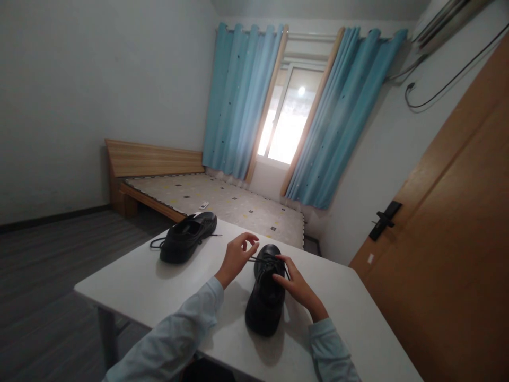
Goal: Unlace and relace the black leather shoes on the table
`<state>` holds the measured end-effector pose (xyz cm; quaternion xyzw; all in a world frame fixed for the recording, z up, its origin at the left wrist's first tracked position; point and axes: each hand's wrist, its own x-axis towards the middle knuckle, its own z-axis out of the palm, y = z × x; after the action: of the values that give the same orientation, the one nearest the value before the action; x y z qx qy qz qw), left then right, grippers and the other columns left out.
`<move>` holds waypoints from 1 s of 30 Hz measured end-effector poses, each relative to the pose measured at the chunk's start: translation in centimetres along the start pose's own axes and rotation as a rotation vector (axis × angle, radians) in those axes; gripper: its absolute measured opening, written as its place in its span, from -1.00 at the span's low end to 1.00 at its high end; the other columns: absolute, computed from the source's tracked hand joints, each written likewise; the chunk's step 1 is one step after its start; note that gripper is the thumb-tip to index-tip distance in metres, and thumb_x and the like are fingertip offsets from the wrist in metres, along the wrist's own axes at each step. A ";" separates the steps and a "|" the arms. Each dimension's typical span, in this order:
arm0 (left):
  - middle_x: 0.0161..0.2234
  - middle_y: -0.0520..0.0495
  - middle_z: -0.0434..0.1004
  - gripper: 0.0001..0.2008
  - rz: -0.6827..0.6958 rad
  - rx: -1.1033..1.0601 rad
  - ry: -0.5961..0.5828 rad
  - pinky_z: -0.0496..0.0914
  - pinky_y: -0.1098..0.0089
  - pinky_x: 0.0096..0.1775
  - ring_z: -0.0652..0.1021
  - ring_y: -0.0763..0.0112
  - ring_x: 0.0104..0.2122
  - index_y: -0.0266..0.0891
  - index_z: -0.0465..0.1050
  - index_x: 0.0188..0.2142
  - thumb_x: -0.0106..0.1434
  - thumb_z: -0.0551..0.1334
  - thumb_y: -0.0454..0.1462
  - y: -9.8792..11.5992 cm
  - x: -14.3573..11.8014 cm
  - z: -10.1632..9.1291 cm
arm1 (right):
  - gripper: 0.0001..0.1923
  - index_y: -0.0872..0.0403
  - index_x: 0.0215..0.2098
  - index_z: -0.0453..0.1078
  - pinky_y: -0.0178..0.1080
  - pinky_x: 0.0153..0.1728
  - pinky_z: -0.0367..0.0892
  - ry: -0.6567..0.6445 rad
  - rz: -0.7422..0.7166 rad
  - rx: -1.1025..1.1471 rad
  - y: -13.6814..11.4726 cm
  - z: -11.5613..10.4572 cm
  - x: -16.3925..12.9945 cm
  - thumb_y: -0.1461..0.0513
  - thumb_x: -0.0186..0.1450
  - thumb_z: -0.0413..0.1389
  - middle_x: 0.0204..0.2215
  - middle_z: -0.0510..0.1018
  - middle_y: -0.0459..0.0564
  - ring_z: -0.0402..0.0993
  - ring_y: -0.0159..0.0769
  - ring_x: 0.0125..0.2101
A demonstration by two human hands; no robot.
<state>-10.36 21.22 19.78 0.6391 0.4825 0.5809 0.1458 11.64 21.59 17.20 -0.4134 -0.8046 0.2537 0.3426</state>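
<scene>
A black lace-up shoe [267, 302] stands on the white table [330, 297] in front of me, toe pointing away. My right hand [296, 284] grips its right side, thumb by the opening and index finger at the laces [270, 261]. Left of this shoe, my left hand [238, 257] is raised a little, thumb and index finger pinched together. A lace end sticks out just under that thumb; whether anything is between the fingertips cannot be made out. The second black shoe [181, 246] lies at the table's far left, its laces loose.
Beyond the table is a bed [254, 204] with a wooden headboard [159, 159] and a small white object [204, 205] on it. Blue curtains [242, 106] hang at the window. A wooden door [449, 223] with a black handle stands at the right.
</scene>
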 end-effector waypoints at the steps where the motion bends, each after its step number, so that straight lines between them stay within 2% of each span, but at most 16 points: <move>1: -0.44 0.05 0.46 -0.85 0.010 0.033 0.010 0.29 0.46 -0.39 0.36 0.51 -0.53 -0.22 0.43 -0.33 0.16 0.17 -0.20 0.1 0.0 -0.1 | -0.48 0.02 0.07 0.16 -0.03 0.14 0.06 0.000 0.001 0.001 0.0 0.0 0.0 0.12 0.17 0.13 0.06 0.30 0.07 0.18 -0.12 0.10; 7: -0.47 0.00 0.41 -0.87 0.162 0.214 0.113 0.27 0.40 -0.24 0.41 0.37 -0.36 -0.21 0.41 -0.41 0.19 0.15 -0.22 0.1 0.1 -0.6 | -0.46 0.05 0.07 0.15 -0.07 0.14 0.06 -0.004 0.004 0.009 -0.3 -0.2 -0.1 0.11 0.17 0.13 0.05 0.30 0.08 0.18 -0.13 0.10; 10: -0.46 0.01 0.43 -0.84 0.119 0.198 0.116 0.26 0.43 -0.30 0.42 0.41 -0.42 -0.21 0.41 -0.37 0.21 0.14 -0.19 0.0 0.1 -0.7 | -0.44 0.04 0.09 0.14 -0.06 0.14 0.05 -0.001 0.004 0.012 -0.3 -0.3 -0.2 0.11 0.16 0.13 0.06 0.29 0.08 0.18 -0.13 0.11; 12: -0.46 0.04 0.46 -0.81 0.058 0.191 0.057 0.25 0.45 -0.35 0.41 0.45 -0.49 -0.20 0.42 -0.33 0.22 0.12 -0.15 -0.1 0.1 -0.5 | -0.43 0.03 0.09 0.13 -0.06 0.13 0.06 0.001 0.010 0.014 -0.3 -0.3 -0.3 0.10 0.16 0.14 0.06 0.29 0.07 0.18 -0.14 0.11; 15: -0.50 0.06 0.48 -0.74 -0.007 0.238 -0.107 0.22 0.46 -0.40 0.42 0.46 -0.54 -0.17 0.44 -0.32 0.22 0.11 -0.07 -0.4 -0.1 0.0 | -0.43 0.01 0.09 0.12 -0.06 0.08 0.14 0.009 0.005 0.024 -0.3 -0.3 -0.4 0.10 0.15 0.15 0.06 0.28 0.06 0.19 -0.14 0.09; 19: -0.54 0.04 0.49 -0.70 0.005 0.316 -0.287 0.20 0.46 -0.41 0.45 0.43 -0.52 -0.16 0.47 -0.42 0.22 0.11 -0.04 -1.0 -0.5 0.8 | -0.47 0.00 0.03 0.17 -0.06 0.00 0.23 0.058 -0.013 -0.005 -0.2 -0.3 -0.4 0.11 0.12 0.18 0.00 0.31 0.04 0.24 -0.13 0.05; 25: -0.43 -0.01 0.49 -0.82 0.125 0.167 -0.339 0.28 0.46 -0.37 0.45 0.43 -0.44 -0.21 0.45 -0.38 0.17 0.19 -0.16 -1.5 -0.7 1.7 | -0.61 0.00 -0.11 0.26 -0.07 -0.06 0.27 0.103 -0.056 -0.065 -0.5 -0.4 -0.3 0.14 0.10 0.19 -0.01 0.28 0.04 0.22 -0.11 0.04; 30: -0.41 -0.03 0.51 -0.81 0.071 0.026 -0.357 0.34 0.46 -0.37 0.48 0.41 -0.41 -0.23 0.44 -0.34 0.20 0.15 -0.17 -1.4 -0.6 2.1 | -0.66 0.00 -0.16 0.30 -0.11 -0.16 0.33 0.123 -0.065 -0.096 -1.2 -0.5 -0.3 0.15 0.10 0.19 -0.04 0.28 0.04 0.23 -0.11 0.00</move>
<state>-9.07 22.17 17.77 0.7507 0.4334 0.4566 0.2002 11.58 20.73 18.27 -0.4178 -0.8064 0.1777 0.3790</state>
